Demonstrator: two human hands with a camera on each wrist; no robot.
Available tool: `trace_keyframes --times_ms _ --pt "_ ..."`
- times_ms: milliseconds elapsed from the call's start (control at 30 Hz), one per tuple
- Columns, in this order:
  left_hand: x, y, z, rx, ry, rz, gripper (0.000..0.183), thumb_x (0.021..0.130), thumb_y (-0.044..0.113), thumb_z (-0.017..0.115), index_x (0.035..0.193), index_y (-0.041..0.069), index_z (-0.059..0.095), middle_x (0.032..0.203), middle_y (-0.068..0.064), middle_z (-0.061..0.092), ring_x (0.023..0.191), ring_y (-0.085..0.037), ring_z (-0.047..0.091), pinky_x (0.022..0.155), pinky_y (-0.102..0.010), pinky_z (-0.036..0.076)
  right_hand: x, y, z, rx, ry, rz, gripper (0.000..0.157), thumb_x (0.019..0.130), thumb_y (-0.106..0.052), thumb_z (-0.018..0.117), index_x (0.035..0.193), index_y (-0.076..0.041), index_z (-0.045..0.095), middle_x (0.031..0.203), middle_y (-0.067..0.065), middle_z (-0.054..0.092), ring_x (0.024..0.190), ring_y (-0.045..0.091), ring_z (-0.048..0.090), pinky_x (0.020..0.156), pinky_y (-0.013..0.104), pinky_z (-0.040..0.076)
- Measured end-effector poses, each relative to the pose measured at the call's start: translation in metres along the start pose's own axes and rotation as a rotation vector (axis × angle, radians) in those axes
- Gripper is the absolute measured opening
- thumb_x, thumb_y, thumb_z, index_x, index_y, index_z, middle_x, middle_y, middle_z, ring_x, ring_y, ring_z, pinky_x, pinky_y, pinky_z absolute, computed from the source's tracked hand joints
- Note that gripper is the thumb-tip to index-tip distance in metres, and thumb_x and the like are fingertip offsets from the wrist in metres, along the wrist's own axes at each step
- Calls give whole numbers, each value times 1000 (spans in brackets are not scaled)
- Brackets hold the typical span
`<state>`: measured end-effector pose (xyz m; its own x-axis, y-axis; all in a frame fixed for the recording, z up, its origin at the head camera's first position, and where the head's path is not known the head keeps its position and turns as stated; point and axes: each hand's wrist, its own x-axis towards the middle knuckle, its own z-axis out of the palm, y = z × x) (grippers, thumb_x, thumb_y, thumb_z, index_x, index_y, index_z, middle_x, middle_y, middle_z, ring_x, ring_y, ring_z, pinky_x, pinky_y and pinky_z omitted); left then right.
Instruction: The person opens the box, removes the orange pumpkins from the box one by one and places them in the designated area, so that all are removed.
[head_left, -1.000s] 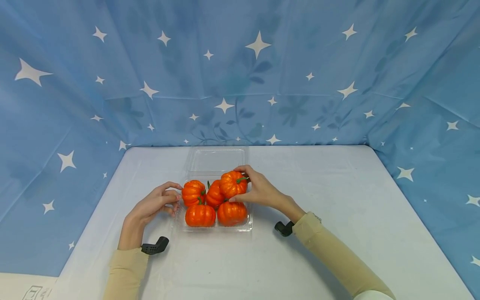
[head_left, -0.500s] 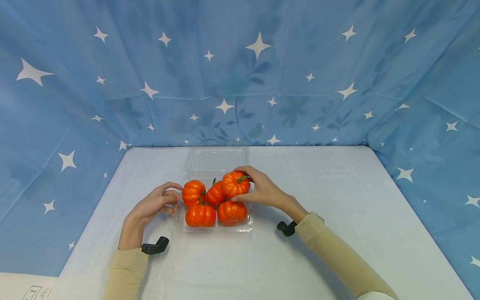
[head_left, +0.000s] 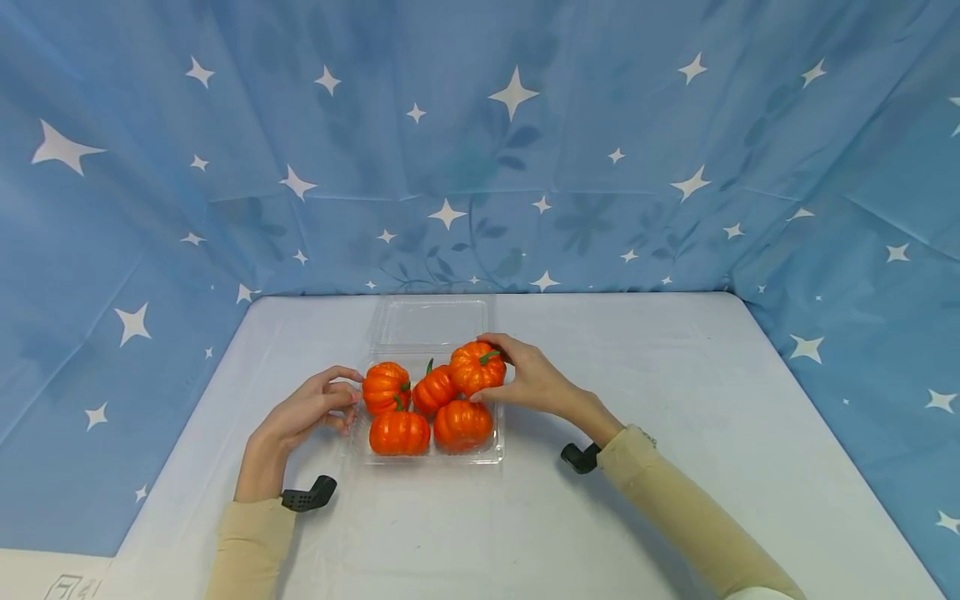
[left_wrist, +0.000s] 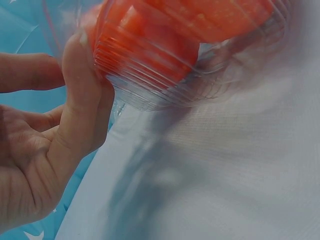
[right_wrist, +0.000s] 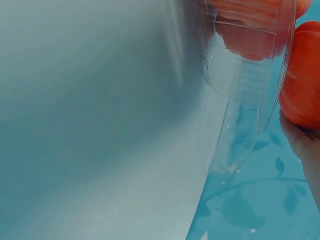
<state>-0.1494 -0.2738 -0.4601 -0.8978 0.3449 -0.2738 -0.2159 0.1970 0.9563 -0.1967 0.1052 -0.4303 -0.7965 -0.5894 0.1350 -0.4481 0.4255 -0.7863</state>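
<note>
One pumpkin (head_left: 476, 367) is gripped by the right hand (head_left: 537, 381); the relaxed left hand (head_left: 302, 410) touches a box (left_wrist: 150, 99).

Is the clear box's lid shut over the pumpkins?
No, the lid lies open on the far side of the pumpkins.

the near tabletop (head_left: 420, 525) gives room to pass, while pumpkins (head_left: 400, 432) crowd the clear container (head_left: 498, 451).

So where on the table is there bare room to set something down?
The widest patch of white table runs from the right sleeve to the starry curtain. Another lies between both sleeves, before the clear container. A smaller one sits left of the lid. Crowded: the container, with five pumpkins and both hands around it.
</note>
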Motion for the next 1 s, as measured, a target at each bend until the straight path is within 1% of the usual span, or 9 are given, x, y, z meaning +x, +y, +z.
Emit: trace_keyframes --times_ms 267,467,733,1000 --pt "-2 -4 1 2 -6 -5 38 103 6 53 136 -6 38 79 -7 62 66 -17 59 62 -35 59 -9 4 -9 -7 35 32 84 80 -29 89 148 -2 47 142 15 59 129 32 60 106 46 53" --pt "-2 -1 2 6 3 0 38 103 6 53 136 -6 38 79 -6 62 67 -17 59 61 -34 59 -12 10 -19 2 72 52 84 78 -26 90 147 -3 48 139 14 60 129 32 60 107 48 52" --pt "-2 0 2 11 0 -5 39 104 8 54 136 -6 38 80 -7 61 67 -17 59 62 -35 59 -19 20 -26 -21 85 111 86 79 -32 90 148 -5 47 142 14 58 131 34 59 108 49 51" --pt "-2 1 2 12 2 -3 40 103 8 54 137 -6 38 81 -9 61 66 -18 58 61 -36 59 -28 26 -39 -49 116 117 84 79 -28 90 147 -3 47 143 17 57 131 37 58 107 51 51"
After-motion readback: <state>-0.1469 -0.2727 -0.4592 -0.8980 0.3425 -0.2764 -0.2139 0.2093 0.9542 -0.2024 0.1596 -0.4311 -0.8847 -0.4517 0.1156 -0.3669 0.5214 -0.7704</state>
